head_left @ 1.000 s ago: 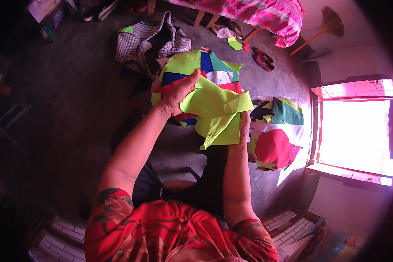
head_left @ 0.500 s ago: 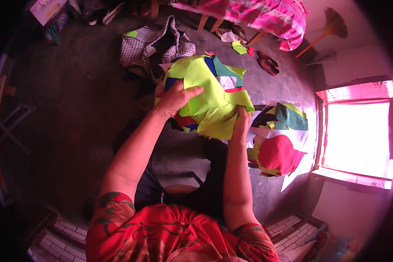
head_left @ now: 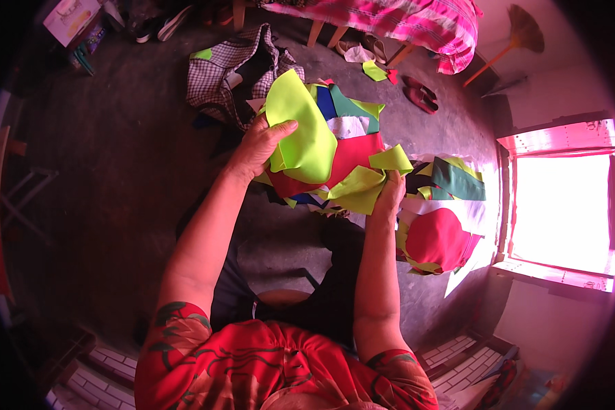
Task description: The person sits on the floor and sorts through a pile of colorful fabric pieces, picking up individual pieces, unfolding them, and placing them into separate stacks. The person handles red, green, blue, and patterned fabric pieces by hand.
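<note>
My left hand (head_left: 258, 145) grips a large neon yellow fabric piece (head_left: 301, 140), thumb on top and fingers beneath it. Farther right, my right hand (head_left: 389, 193) is closed on a smaller yellow fabric scrap (head_left: 357, 189), one end of which folds over above the fingers. Between the two pieces a red cloth (head_left: 352, 156) shows. Under them lies a heap of fabric scraps, with a teal piece (head_left: 352, 106), a blue piece (head_left: 325, 102) and a white piece (head_left: 348, 127) at its far side. The heap's lower part is hidden by the held pieces.
On the right, a second scrap pile holds a round red piece (head_left: 436, 239) and a dark green one (head_left: 459, 180). A checked cloth bag (head_left: 215, 75) lies beyond the heap. Maroon shoes (head_left: 419, 96), a bed with a pink cover (head_left: 389, 24) and a broom (head_left: 512, 44) are farther off.
My hands have moved apart, the left one to the left and up, the right one slightly right. The yellow pieces have separated, uncovering the red cloth between them.
</note>
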Demonstrator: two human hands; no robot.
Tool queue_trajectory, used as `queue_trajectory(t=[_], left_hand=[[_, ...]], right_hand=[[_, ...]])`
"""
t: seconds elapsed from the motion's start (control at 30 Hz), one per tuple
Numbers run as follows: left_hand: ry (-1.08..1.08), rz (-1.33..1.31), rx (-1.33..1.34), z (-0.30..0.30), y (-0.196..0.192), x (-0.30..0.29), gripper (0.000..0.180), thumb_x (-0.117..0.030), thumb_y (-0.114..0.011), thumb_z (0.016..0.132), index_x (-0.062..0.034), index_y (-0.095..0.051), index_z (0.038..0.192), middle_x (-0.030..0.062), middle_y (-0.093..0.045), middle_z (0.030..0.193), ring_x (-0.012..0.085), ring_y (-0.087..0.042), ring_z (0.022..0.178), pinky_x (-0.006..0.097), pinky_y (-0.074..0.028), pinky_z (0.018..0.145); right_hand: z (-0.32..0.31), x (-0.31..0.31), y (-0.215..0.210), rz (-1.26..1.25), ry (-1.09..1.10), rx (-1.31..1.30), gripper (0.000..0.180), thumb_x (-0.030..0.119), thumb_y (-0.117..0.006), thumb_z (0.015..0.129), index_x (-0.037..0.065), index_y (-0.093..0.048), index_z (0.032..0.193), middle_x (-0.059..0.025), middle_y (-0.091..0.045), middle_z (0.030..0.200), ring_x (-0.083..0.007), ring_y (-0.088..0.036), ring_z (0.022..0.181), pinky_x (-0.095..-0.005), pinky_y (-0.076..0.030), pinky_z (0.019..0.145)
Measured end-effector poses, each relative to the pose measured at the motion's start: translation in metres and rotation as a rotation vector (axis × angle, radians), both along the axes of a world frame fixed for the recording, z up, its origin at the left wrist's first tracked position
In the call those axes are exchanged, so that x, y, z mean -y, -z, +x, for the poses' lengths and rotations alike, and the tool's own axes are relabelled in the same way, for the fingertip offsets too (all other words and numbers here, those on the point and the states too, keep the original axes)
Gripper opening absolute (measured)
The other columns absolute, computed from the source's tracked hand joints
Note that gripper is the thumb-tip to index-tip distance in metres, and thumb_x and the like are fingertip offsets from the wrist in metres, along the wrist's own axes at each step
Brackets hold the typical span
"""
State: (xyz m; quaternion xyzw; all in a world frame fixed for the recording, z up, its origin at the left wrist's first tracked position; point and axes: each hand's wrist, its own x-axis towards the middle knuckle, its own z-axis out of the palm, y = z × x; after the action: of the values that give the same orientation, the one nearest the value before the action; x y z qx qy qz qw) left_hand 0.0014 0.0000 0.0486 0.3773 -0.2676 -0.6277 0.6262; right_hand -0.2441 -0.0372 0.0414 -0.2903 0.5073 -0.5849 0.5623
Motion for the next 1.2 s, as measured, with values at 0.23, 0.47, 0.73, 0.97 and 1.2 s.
queue_trajectory(t=[0.23,0.47,0.73,0.97,1.2], left_hand=[[-0.023,-0.077,0.102,0.000,0.001,0.000,0.033,-0.011,-0.057,0.086,-0.0040,-0.053,0.118,0.0038,-0.060,0.108,0.0129,-0.058,0.095,0.029,-0.047,0.083],[-0.259,-0.460,1.044,-0.033,0.002,-0.006,0.036,0.001,-0.048,0.084,-0.0083,-0.056,0.118,0.0153,-0.060,0.113,0.0265,-0.061,0.100,0.033,-0.049,0.083],[0.015,-0.442,1.640,-0.062,0.030,-0.021,0.064,-0.010,-0.060,0.078,-0.0244,-0.037,0.136,0.0105,-0.049,0.126,0.0256,-0.062,0.094,0.035,-0.054,0.061],[0.114,-0.454,1.598,-0.061,0.039,-0.021,0.063,-0.009,-0.059,0.078,-0.0083,-0.034,0.136,0.0130,-0.052,0.120,0.0269,-0.063,0.084,0.037,-0.053,0.068],[0.070,-0.480,1.334,-0.055,0.033,-0.023,0.075,-0.006,-0.066,0.072,-0.0056,-0.029,0.137,0.0160,-0.053,0.120,0.0330,-0.062,0.089,0.040,-0.052,0.072]], right_hand=[[0.006,-0.006,0.001,-0.128,-0.448,0.398,0.027,0.024,-0.057,0.087,0.003,-0.056,0.104,-0.0107,-0.062,0.089,-0.0042,-0.036,0.046,-0.0183,-0.029,0.041],[0.032,-0.017,0.002,-0.012,-0.548,0.239,0.035,0.023,-0.062,0.084,0.007,-0.053,0.115,-0.0091,-0.065,0.086,-0.0055,-0.042,0.042,-0.0191,-0.028,0.037],[0.054,-0.025,0.007,0.011,-0.450,-0.138,0.033,0.027,-0.067,0.079,0.007,-0.054,0.103,0.0001,-0.054,0.069,-0.0091,-0.047,0.047,-0.0218,-0.034,0.040],[0.059,-0.032,0.006,0.202,-0.320,-0.139,0.032,0.035,-0.066,0.083,0.008,-0.059,0.099,0.0004,-0.055,0.072,-0.0091,-0.048,0.053,-0.0233,-0.038,0.047],[0.060,-0.028,0.010,0.118,-0.255,-0.111,0.032,0.021,-0.065,0.084,0.005,-0.056,0.111,-0.0036,-0.060,0.095,-0.0130,-0.058,0.079,-0.0261,-0.047,0.066]])
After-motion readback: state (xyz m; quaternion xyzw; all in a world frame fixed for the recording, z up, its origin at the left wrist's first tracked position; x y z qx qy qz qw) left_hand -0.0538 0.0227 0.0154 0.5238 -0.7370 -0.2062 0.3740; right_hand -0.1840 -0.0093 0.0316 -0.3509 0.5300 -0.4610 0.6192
